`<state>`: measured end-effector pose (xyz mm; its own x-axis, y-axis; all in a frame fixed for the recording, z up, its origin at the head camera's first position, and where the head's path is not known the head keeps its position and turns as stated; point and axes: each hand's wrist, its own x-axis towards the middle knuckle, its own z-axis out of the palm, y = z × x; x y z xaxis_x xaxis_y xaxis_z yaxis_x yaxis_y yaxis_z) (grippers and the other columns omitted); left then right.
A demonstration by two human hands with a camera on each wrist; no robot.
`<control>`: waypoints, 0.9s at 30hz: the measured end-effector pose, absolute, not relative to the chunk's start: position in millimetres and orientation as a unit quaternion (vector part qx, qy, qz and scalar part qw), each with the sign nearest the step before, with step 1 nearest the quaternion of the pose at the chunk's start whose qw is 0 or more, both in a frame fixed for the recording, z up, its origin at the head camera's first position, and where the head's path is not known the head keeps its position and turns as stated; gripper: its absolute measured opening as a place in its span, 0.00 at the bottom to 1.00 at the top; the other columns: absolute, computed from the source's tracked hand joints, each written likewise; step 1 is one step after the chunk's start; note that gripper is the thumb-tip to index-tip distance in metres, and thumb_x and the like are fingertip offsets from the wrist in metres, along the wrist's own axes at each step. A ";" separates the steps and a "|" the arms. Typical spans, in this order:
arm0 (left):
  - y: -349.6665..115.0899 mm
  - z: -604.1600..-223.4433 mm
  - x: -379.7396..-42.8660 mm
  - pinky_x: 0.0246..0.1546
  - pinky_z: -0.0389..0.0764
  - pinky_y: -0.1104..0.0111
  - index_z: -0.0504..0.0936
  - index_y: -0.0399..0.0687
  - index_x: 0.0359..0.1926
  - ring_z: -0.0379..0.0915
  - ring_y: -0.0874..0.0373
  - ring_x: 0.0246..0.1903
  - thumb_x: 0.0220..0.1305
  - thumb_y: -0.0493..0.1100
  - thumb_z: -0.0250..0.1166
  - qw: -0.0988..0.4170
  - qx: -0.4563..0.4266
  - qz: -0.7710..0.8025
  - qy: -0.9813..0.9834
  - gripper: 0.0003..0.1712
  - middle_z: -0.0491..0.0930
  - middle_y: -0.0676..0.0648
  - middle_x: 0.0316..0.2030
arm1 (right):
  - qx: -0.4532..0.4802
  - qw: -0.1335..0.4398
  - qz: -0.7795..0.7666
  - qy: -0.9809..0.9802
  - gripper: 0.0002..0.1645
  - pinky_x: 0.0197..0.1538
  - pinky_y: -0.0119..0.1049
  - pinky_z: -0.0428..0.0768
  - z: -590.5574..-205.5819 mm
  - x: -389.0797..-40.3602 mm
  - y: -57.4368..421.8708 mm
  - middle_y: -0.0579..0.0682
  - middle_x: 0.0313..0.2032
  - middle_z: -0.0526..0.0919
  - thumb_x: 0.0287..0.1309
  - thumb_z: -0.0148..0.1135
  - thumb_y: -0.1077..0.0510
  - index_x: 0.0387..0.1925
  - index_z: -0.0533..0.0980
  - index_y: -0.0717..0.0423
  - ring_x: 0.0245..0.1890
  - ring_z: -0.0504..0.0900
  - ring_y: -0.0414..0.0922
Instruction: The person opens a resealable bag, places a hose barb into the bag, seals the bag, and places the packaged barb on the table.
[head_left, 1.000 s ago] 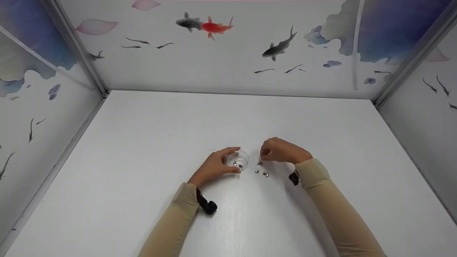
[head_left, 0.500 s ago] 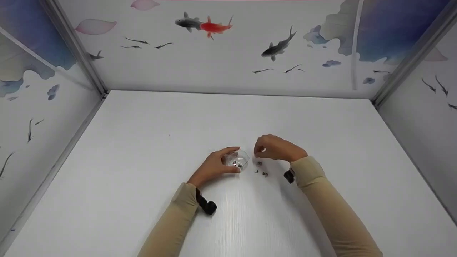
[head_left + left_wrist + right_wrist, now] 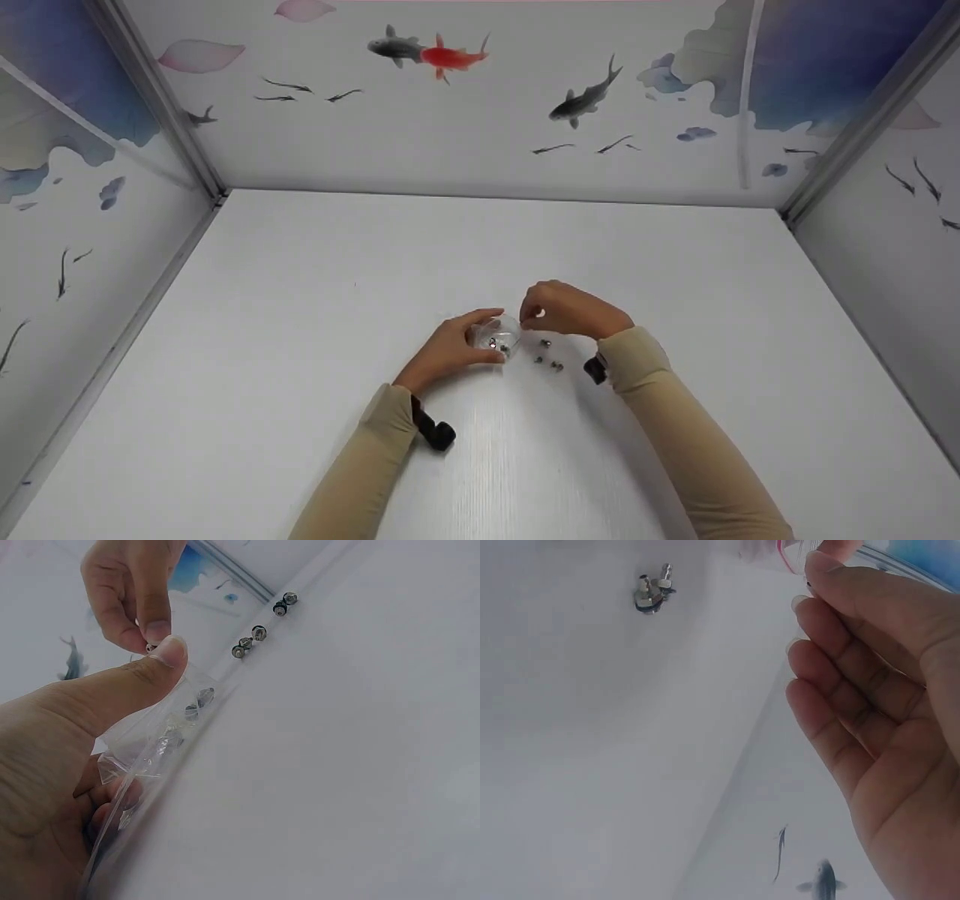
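Observation:
My left hand (image 3: 448, 346) grips a clear plastic zip bag (image 3: 511, 327), thumb on the near side and fingers on the far side, its mouth spread toward the right. Several small metal fittings (image 3: 204, 697) show through the plastic in the left wrist view. My right hand (image 3: 574, 309) is at the bag's right rim, thumb and index finger pinching one small metal fitting (image 3: 151, 648), mostly covered by the fingertips. A red zip line marks the bag (image 3: 769, 551) in the right wrist view. More metal fittings (image 3: 556, 366) with black rings lie on the table just below my right hand.
The white table (image 3: 300, 300) runs back to a printed wall (image 3: 465, 135) with fish drawings. Printed side panels (image 3: 75, 285) stand left and right. Black wrist cameras (image 3: 441, 435) hang from both sleeves.
My right hand has moved left, away from the fittings on the table and up to the bag's rim, with the pinched fitting. The left hand has stayed in place on the bag.

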<state>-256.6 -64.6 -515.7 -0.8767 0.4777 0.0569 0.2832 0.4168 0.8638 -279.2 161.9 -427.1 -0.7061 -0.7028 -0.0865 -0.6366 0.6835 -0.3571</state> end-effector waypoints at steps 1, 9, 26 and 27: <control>-64.6 -515.4 -256.5 0.54 0.69 0.61 0.70 0.60 0.67 0.68 0.59 0.50 0.49 0.53 0.76 0.100 0.227 0.489 0.836 0.42 0.73 0.52 0.63 | -0.368 0.110 -0.153 0.911 0.06 0.49 0.40 0.79 -427.2 -279.2 160.9 0.49 0.36 0.85 0.58 0.65 0.62 0.36 0.85 0.56 0.40 0.80 0.44; -63.9 -513.5 -256.1 0.59 0.68 0.57 0.71 0.57 0.67 0.68 0.55 0.57 0.49 0.53 0.76 0.094 0.231 0.487 0.837 0.42 0.73 0.48 0.63 | -0.398 0.097 -0.147 0.900 0.08 0.49 0.40 0.79 -429.8 -281.1 155.6 0.50 0.36 0.86 0.58 0.65 0.63 0.39 0.85 0.59 0.40 0.82 0.45; -64.5 -515.2 -256.4 0.55 0.69 0.59 0.71 0.61 0.66 0.69 0.58 0.51 0.49 0.53 0.76 0.094 0.231 0.488 0.837 0.42 0.73 0.51 0.62 | -0.413 0.093 -0.158 0.892 0.08 0.49 0.41 0.79 -431.2 -280.8 153.1 0.51 0.37 0.86 0.59 0.64 0.63 0.39 0.85 0.60 0.41 0.82 0.46; -64.3 -515.4 -256.5 0.55 0.69 0.60 0.71 0.61 0.66 0.69 0.58 0.51 0.49 0.53 0.76 0.093 0.231 0.488 0.837 0.42 0.73 0.51 0.62 | -0.413 0.092 -0.159 0.892 0.08 0.48 0.41 0.79 -431.4 -280.8 153.4 0.51 0.37 0.86 0.59 0.64 0.63 0.39 0.85 0.60 0.41 0.82 0.46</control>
